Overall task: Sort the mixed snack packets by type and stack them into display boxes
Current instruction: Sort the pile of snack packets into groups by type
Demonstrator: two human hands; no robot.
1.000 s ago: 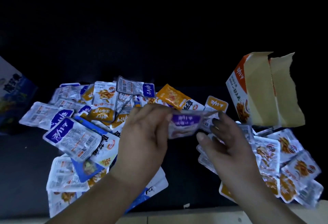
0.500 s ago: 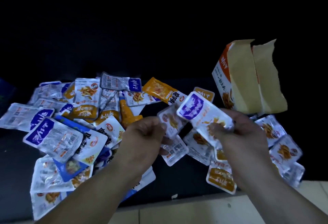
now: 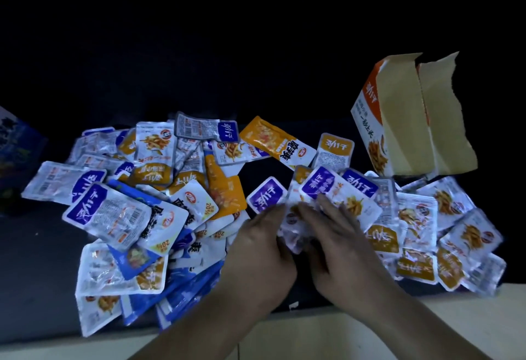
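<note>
At pile (image 3: 136, 211) middle: left hand (image 3: 262, 248) and right hand (image 3: 338, 248) both grip purple packets (image 3: 338, 193); one orange box (image 3: 404, 120) far right.

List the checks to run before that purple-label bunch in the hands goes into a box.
1. Grip: left hand and right hand both hold the purple-label bunch: ok.
2. Bunch all one type: lower packets are hidden: cannot tell.
3. Orange box open, flaps up: ok.
4. Box colour matches the bunch: orange against purple, so likely not ok.
5. Blue box at the left edge ready: dim and cropped: cannot tell.
</note>
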